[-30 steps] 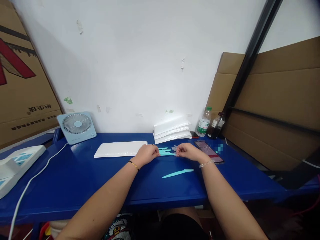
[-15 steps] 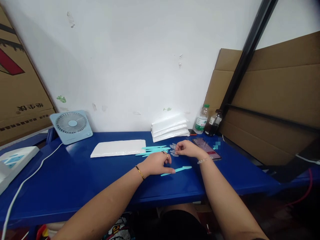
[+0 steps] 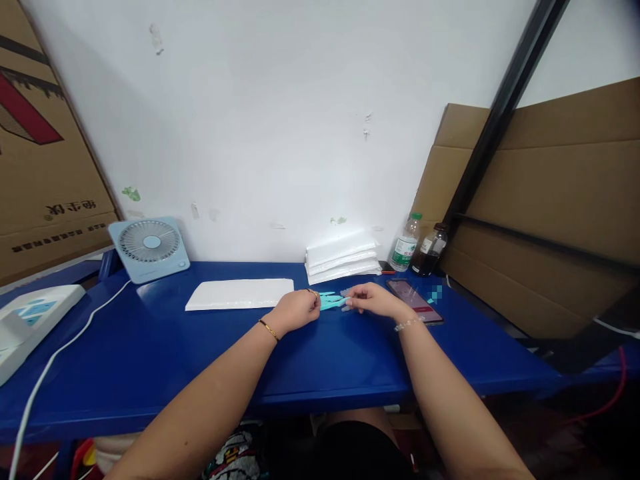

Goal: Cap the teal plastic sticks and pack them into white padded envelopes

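Several thin turquoise eyebrow razors (image 3: 329, 296) lie in a loose pile on the blue table, partly hidden by my hands. My left hand (image 3: 299, 309) is closed over their left end, fingers curled around the handle of one razor (image 3: 334, 305). That razor slants up to the right, where the fingertips of my right hand (image 3: 369, 299) pinch its tip. Small clear plastic pieces (image 3: 345, 292), perhaps blade caps, lie beside the right fingertips, mostly covered by them. A flat white packet (image 3: 237, 295) is left of the pile.
A stack of white packets (image 3: 343, 257) leans near the wall. On the right are a phone (image 3: 415, 301), a green-capped bottle (image 3: 406, 243) and a dark bottle (image 3: 430, 251). A blue fan (image 3: 153, 247) and a white device (image 3: 37, 317) with a cable occupy the left.
The single razor at the front of the table has been lifted up and back to the pile in my left hand. My right fingers have moved onto its tip.
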A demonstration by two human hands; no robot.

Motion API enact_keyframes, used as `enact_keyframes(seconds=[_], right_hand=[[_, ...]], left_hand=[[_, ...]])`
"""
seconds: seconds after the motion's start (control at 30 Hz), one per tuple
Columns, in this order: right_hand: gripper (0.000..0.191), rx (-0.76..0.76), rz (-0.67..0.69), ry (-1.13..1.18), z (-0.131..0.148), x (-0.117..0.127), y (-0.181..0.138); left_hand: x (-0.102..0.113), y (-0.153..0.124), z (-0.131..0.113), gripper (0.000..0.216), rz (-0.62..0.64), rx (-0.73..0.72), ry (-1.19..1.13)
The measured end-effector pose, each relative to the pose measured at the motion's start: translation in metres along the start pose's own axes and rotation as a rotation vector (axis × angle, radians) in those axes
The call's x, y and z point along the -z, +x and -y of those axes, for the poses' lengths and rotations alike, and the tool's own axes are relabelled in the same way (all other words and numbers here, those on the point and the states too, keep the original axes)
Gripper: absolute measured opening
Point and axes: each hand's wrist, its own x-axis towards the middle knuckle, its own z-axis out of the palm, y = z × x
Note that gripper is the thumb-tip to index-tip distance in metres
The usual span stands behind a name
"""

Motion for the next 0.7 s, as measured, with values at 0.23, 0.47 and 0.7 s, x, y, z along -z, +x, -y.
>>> enact_keyframes(seconds=[0.23, 0.47, 0.7], right_hand=[[0.036, 0.057, -0.130, 0.124, -0.003, -0.008, 0.008], [0.034, 0.083, -0.411, 0.200, -0.001, 0.006, 0.002], [0.044, 0.029, -0.451, 0.337, -0.006, 0.005, 0.004]], left_hand=[[0.003, -0.001, 0.008, 0.011, -0.022, 0.013, -0.101], [0.012, -0.004, 0.021, 0.015, -0.034, 0.067, -0.233], [0.010, -0.007, 0.040, 0.021, -0.028, 0.177, -0.519]])
